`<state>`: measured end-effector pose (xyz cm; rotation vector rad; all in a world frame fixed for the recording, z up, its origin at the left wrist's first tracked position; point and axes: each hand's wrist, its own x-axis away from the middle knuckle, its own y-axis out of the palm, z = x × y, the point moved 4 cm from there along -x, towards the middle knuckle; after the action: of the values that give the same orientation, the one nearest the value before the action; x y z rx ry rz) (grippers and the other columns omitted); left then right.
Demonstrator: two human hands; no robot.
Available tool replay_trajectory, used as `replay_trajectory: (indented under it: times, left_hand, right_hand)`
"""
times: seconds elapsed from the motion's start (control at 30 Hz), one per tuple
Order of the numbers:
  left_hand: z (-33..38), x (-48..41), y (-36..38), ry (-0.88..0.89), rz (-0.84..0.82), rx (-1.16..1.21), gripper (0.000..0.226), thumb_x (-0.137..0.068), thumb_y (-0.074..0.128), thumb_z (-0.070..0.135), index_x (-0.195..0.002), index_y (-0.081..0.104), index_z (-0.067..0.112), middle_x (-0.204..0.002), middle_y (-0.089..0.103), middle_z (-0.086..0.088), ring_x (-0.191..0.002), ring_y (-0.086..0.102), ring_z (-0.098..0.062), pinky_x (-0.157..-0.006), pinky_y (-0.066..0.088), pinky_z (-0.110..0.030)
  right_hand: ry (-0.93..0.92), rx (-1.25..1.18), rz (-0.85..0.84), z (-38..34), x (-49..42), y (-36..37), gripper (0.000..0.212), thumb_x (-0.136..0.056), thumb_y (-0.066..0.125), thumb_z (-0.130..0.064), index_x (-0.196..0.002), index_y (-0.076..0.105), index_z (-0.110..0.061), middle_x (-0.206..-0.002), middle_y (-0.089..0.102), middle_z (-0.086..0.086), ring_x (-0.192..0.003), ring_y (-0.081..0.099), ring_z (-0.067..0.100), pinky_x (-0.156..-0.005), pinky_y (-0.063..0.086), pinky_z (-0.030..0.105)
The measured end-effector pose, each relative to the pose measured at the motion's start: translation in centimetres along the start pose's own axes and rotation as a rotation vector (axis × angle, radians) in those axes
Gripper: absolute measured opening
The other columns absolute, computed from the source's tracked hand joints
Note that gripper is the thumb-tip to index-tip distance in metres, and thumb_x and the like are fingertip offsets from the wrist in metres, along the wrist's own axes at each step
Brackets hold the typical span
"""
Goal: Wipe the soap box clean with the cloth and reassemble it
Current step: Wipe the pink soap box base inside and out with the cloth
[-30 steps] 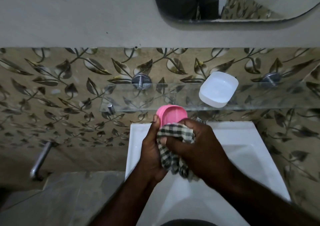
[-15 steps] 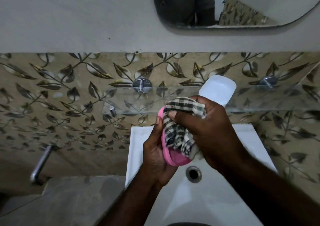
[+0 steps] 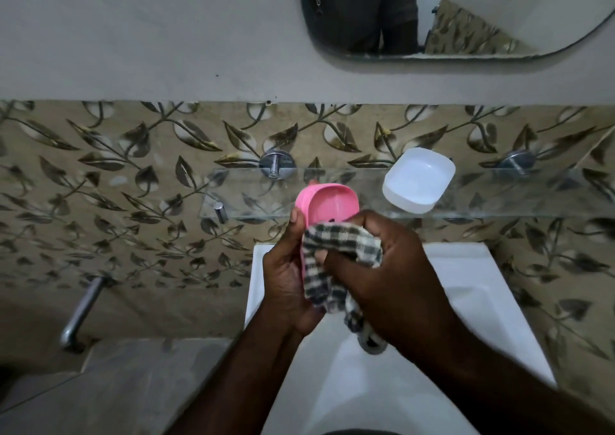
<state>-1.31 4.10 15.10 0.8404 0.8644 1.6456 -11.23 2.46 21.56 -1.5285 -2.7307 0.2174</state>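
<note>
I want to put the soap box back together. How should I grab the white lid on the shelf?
Probably from above, pinching the two long sides of the white lid. It lies hollow side up on the glass shelf, near the front edge, so its rim is free to grip.

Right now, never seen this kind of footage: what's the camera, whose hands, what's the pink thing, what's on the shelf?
There is no machine here. One wide-angle camera sits on a person's head and looks forward and down, so the two bare arms coming in from the bottom are the wearer's own.

The left hand grips the pink plastic soap-box half, open side towards the camera. The right hand presses a black-and-white checked cloth into its lower part; the cloth's tail hangs below.

Beneath the hands is a white ceramic washbasin. On the clear glass wall shelf above it lies the other half, a translucent white plastic shell, open side up, apart from the pink one. So wiping is under way and the box is not yet reassembled.

The dark oval at the top is a mirror.
</note>
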Motion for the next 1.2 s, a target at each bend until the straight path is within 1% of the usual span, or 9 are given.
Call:
replay_trajectory:
  times: [0.1, 0.2, 0.3, 0.43, 0.63, 0.8, 0.97, 1.13, 1.2]
  left_hand:
    - [0.1, 0.4, -0.4, -0.005, 0.014, -0.032, 0.052, -0.082, 0.057, 0.044, -0.095, 0.075, -0.002, -0.093, 0.073, -0.019, -0.085, 0.072, -0.029, -0.076, 0.060, -0.037]
    - [-0.8, 0.7, -0.2, 0.016, 0.041, 0.026, 0.049, -0.091, 0.038, 0.035, -0.094, 0.076, 0.004, -0.099, 0.074, -0.015, -0.091, 0.072, -0.026, -0.071, 0.058, -0.035]
    - [-0.4, 0.5, -0.2, 0.085, 0.045, 0.047, 0.047, -0.092, 0.038, 0.033, -0.092, 0.077, 0.005, -0.096, 0.074, -0.014, -0.090, 0.072, -0.025, -0.072, 0.059, -0.033]
    - [0.6, 0.3, 0.0, 0.118, 0.019, -0.036, 0.052, -0.088, 0.048, 0.045, -0.090, 0.074, 0.000, -0.087, 0.073, -0.017, -0.084, 0.071, -0.027, -0.075, 0.059, -0.032]
    - [-0.2, 0.2, 0.2, 0.124, 0.043, 0.009, 0.046, -0.090, 0.040, 0.033, -0.093, 0.077, 0.006, -0.098, 0.074, -0.013, -0.092, 0.072, -0.024, -0.075, 0.058, -0.032]
    - [1.7, -0.4, 0.2, 0.116, 0.056, -0.081, 0.056, -0.083, 0.057, 0.046, -0.104, 0.069, -0.003, -0.098, 0.067, -0.020, -0.091, 0.067, -0.030, -0.086, 0.054, -0.037]
    - [0.6, -0.4, -0.2, 0.127, 0.097, -0.046, 0.044, -0.091, 0.042, 0.034, -0.098, 0.075, 0.005, -0.100, 0.073, -0.013, -0.094, 0.070, -0.025, -0.081, 0.057, -0.033]
    - [2.7, -1.0, 0.4, 0.119, 0.072, -0.152, 0.065, -0.079, 0.058, 0.048, -0.116, 0.060, -0.005, -0.095, 0.066, -0.021, -0.086, 0.067, -0.030, -0.078, 0.058, -0.036]
    - [2.7, -1.1, 0.7, 0.148, 0.055, -0.170, 0.057, -0.084, 0.055, 0.046, -0.111, 0.064, -0.003, -0.094, 0.068, -0.019, -0.086, 0.068, -0.029, -0.077, 0.058, -0.035]
  right_hand:
    - [-0.008, 0.087, -0.038, -0.1, -0.5, -0.1, 0.014, -0.082, 0.074, -0.002, -0.089, 0.073, -0.014, -0.078, 0.076, 0.010, -0.069, 0.074, 0.029, -0.061, 0.061, 0.043]
    - [-0.078, 0.003, 0.017, -1.7, -2.1, -0.5, 0.019, -0.082, 0.075, 0.000, -0.096, 0.074, -0.013, -0.084, 0.078, 0.002, -0.076, 0.075, 0.014, -0.071, 0.062, 0.030]
    - [-0.101, -0.020, -0.044, -2.1, -1.7, 0.4, 0.024, -0.080, 0.077, 0.003, -0.098, 0.073, -0.011, -0.086, 0.078, -0.001, -0.076, 0.075, 0.009, -0.068, 0.059, 0.022]
    - [-0.116, 0.126, -0.035, -1.4, -0.3, 0.9, 0.021, -0.073, 0.082, -0.001, -0.088, 0.074, -0.013, -0.077, 0.077, 0.001, -0.070, 0.074, 0.015, -0.067, 0.061, 0.039]
    - [-0.139, 0.004, 0.020, -2.5, -2.8, 0.4, 0.024, -0.077, 0.079, 0.002, -0.097, 0.075, -0.011, -0.082, 0.078, -0.001, -0.073, 0.075, 0.008, -0.065, 0.059, 0.020]
    - [-0.155, 0.145, -0.080, -1.6, -1.5, 1.1, 0.011, -0.078, 0.076, 0.001, -0.087, 0.072, -0.004, -0.076, 0.074, 0.013, -0.069, 0.072, 0.029, -0.062, 0.059, 0.046]
    - [-0.145, 0.031, -0.018, -2.8, -3.3, 0.4, 0.020, -0.076, 0.081, -0.001, -0.092, 0.075, -0.012, -0.078, 0.078, -0.003, -0.070, 0.074, 0.005, -0.062, 0.055, 0.016]
    - [-0.106, 0.098, -0.083, -0.9, -1.4, 1.2, 0.010, -0.080, 0.075, 0.000, -0.088, 0.069, -0.001, -0.074, 0.072, 0.019, -0.065, 0.070, 0.036, -0.054, 0.056, 0.049]
    - [-0.121, 0.071, -0.088, -1.6, -2.1, 0.7, 0.012, -0.080, 0.075, 0.002, -0.090, 0.072, -0.003, -0.076, 0.074, 0.015, -0.065, 0.072, 0.031, -0.057, 0.060, 0.044]
